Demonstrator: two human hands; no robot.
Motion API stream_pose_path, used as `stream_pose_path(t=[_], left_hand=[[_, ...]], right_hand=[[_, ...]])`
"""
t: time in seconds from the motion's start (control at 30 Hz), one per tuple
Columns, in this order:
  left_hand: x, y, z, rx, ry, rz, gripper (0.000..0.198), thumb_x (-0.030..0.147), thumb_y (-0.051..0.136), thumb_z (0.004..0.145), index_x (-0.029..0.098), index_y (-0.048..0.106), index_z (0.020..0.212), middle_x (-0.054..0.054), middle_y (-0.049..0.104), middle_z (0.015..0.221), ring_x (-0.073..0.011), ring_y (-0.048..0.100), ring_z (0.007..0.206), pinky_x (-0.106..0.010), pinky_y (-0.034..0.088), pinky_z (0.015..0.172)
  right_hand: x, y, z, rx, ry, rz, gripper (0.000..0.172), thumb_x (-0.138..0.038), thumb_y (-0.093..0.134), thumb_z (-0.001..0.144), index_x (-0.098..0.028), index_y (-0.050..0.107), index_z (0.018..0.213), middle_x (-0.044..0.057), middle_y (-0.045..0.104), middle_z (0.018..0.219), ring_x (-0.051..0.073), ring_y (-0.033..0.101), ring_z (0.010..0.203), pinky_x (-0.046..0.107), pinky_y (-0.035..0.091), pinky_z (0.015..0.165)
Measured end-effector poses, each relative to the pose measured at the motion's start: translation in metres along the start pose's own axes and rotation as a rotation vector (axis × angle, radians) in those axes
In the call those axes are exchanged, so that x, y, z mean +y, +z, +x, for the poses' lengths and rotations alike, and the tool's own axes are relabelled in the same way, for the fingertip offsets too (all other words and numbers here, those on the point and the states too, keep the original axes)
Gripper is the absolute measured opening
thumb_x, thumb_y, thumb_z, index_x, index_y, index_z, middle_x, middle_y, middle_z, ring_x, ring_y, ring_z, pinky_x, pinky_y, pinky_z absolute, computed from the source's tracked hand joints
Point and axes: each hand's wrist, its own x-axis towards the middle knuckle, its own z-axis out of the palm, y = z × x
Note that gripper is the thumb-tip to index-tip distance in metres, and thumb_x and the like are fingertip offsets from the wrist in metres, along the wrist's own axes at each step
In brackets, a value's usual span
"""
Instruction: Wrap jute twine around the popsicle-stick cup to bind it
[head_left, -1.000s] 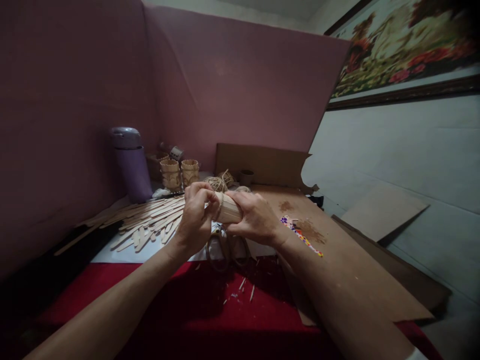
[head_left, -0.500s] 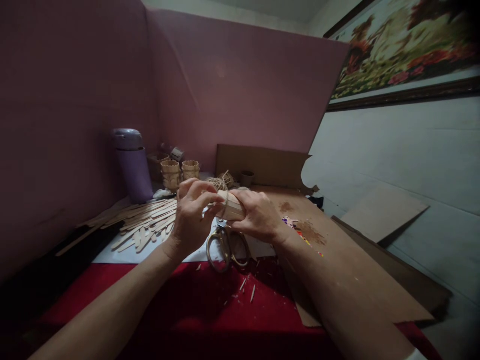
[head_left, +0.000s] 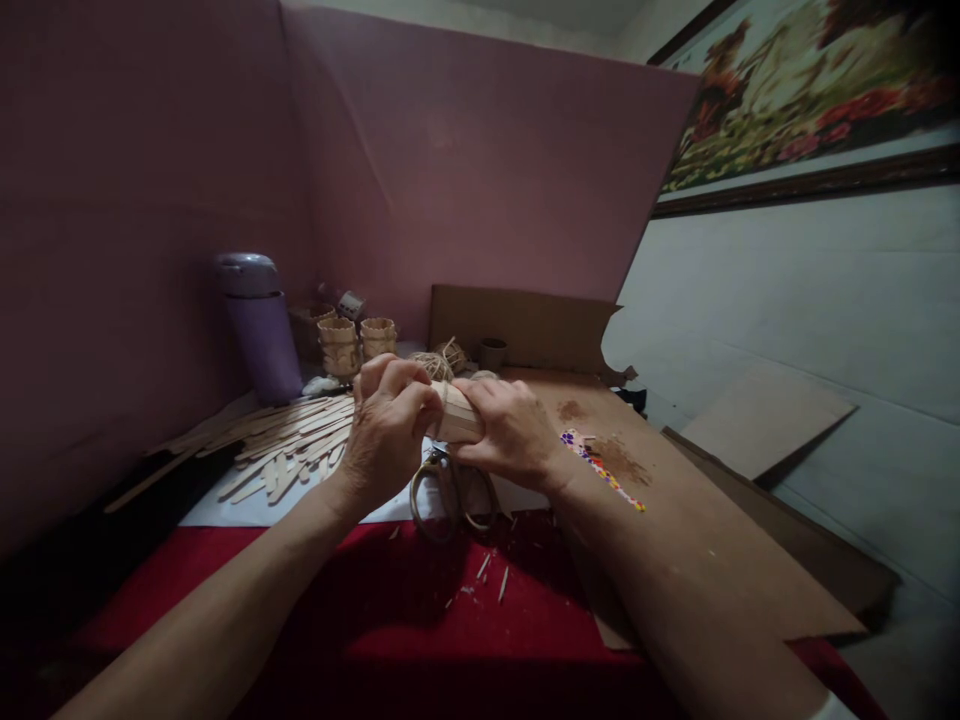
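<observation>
Between my hands lies a small pale wooden cylinder [head_left: 460, 416], its sides made of flat strips and a strand of twine passing round it near its left end. My right hand [head_left: 517, 430] is wrapped over its right side. With fingers curled together, my left hand [head_left: 391, 418] is at the left end by the twine; its fingertips are partly hidden, and it seems to pinch the strand. Just below, scissors [head_left: 438, 505] lie with their handles toward me, blades mostly hidden. Behind the hands rests a ball of twine [head_left: 451, 354].
Many craft sticks [head_left: 289, 445] are spread on white paper at left. A purple bottle [head_left: 262, 345] and two decorated wooden cups [head_left: 339, 350] stand behind. Coloured dots [head_left: 600, 470] lie on the brown board [head_left: 720, 560] at right. Wood splinters [head_left: 502, 585] litter the red cloth [head_left: 360, 620].
My left fingers have curled in closer at the twine, and the strand's loop above the cylinder looks lower. My right hand keeps its grip. The whole view has shifted slightly.
</observation>
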Motion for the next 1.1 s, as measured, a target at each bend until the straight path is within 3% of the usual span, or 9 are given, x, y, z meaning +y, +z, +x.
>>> stream_pose_path(t=[0.23,0.43,0.63,0.73,0.8,0.87,0.93,1.0,1.1], left_hand=[[0.001,0.002,-0.002,0.019,0.009,0.015,0.015,0.007,0.054,0.083,0.021,0.054,0.077,-0.008,0.053,0.096,-0.0259,0.041,0.1,-0.043,0.04,0.087],[0.0,0.0,0.001,0.055,-0.039,-0.081,0.014,0.013,0.052,0.088,0.021,0.051,0.077,-0.006,0.056,0.092,-0.0234,0.045,0.097,-0.041,0.038,0.088],[-0.007,-0.005,0.005,0.181,-0.389,-0.16,0.019,0.023,0.043,0.092,0.022,0.047,0.074,-0.003,0.053,0.077,-0.021,0.048,0.082,-0.035,0.038,0.077],[-0.011,-0.005,0.005,0.137,-0.565,-0.166,0.029,0.031,0.042,0.091,0.023,0.043,0.064,0.0,0.045,0.063,-0.0191,0.046,0.066,-0.033,0.037,0.065],[-0.012,-0.004,0.005,0.108,-0.625,-0.172,0.021,0.03,0.048,0.088,0.022,0.048,0.068,0.001,0.047,0.061,-0.0189,0.048,0.063,-0.032,0.039,0.063],[-0.012,-0.004,0.005,0.128,-0.6,-0.145,0.005,0.024,0.054,0.082,0.02,0.056,0.085,-0.002,0.058,0.074,-0.0216,0.055,0.076,-0.034,0.042,0.072],[-0.009,-0.005,0.005,0.162,-0.512,-0.127,0.016,0.02,0.054,0.081,0.019,0.059,0.097,-0.005,0.063,0.092,-0.0237,0.055,0.093,-0.037,0.042,0.084],[-0.005,-0.006,0.005,0.138,-0.43,-0.176,0.015,0.024,0.051,0.086,0.019,0.062,0.095,-0.007,0.063,0.097,-0.0233,0.054,0.099,-0.038,0.041,0.09],[0.0,-0.007,0.004,0.007,-0.392,-0.295,0.02,0.035,0.055,0.087,0.018,0.067,0.088,-0.006,0.062,0.09,-0.0217,0.056,0.093,-0.036,0.043,0.085]], right_hand=[[-0.002,0.005,0.001,-0.013,0.091,0.207,0.052,-0.037,0.068,0.069,-0.025,0.057,0.119,0.003,0.07,0.104,0.022,0.063,0.088,0.031,0.042,0.072],[0.018,0.002,0.004,0.022,0.302,0.387,0.046,-0.038,0.065,0.072,-0.025,0.059,0.115,0.003,0.07,0.094,0.02,0.063,0.079,0.03,0.046,0.067],[0.022,0.002,0.005,0.047,0.255,0.551,0.054,-0.037,0.07,0.067,-0.026,0.058,0.119,0.003,0.068,0.102,0.021,0.062,0.086,0.032,0.049,0.072],[0.02,0.006,0.007,0.036,0.237,0.633,0.057,-0.036,0.073,0.066,-0.024,0.058,0.12,0.005,0.067,0.105,0.021,0.061,0.089,0.032,0.049,0.074],[0.021,0.008,0.007,0.026,0.226,0.659,0.058,-0.037,0.073,0.066,-0.024,0.058,0.121,0.004,0.067,0.105,0.021,0.061,0.09,0.033,0.049,0.075],[0.022,0.008,0.007,0.02,0.228,0.659,0.058,-0.038,0.072,0.067,-0.024,0.058,0.122,0.004,0.067,0.104,0.021,0.061,0.089,0.033,0.049,0.075],[0.021,0.008,0.006,0.012,0.233,0.634,0.057,-0.037,0.072,0.068,-0.025,0.058,0.122,0.003,0.068,0.102,0.02,0.061,0.087,0.032,0.048,0.074],[0.018,0.006,0.005,0.009,0.226,0.585,0.057,-0.037,0.072,0.068,-0.026,0.057,0.122,0.003,0.068,0.102,0.02,0.061,0.086,0.033,0.048,0.074],[0.01,0.004,0.004,0.016,0.192,0.493,0.059,-0.039,0.073,0.068,-0.024,0.056,0.122,0.005,0.068,0.105,0.021,0.062,0.088,0.034,0.047,0.076]])
